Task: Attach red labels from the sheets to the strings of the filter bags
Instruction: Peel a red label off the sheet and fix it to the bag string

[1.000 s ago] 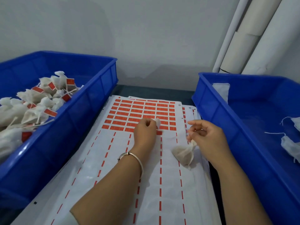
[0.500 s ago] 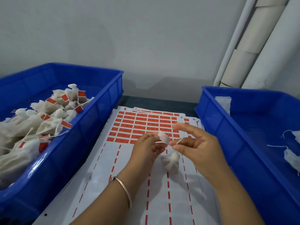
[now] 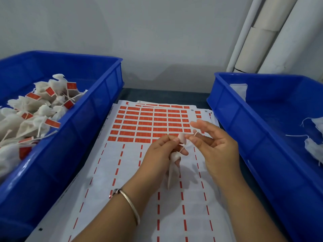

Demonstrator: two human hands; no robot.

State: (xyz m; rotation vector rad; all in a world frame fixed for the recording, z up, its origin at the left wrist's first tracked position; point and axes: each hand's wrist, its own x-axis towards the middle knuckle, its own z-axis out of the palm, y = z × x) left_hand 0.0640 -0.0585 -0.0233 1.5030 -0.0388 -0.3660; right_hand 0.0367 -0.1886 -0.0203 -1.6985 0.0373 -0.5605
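A sheet of red labels [image 3: 152,126] lies on the table between two blue bins, its near half stripped to white backing. Above it my left hand [image 3: 160,154] pinches a peeled label [image 3: 182,138], whose pale back faces me, and its lower fingers hold a white filter bag [image 3: 173,168] that hangs down. My right hand [image 3: 215,145] pinches the end of the bag's string [image 3: 194,133] right next to the label, with its other fingers spread.
The blue bin on the left [image 3: 90,123] holds several bags with red labels [image 3: 35,116]. The blue bin on the right [image 3: 244,130] holds a few unlabelled bags [image 3: 314,147]. White pipes [image 3: 262,35] stand against the wall behind it.
My left hand lifted the peeled label off the sheet. My right hand raised the bag by its string and brought it to the label. The bag now hangs under my left hand.
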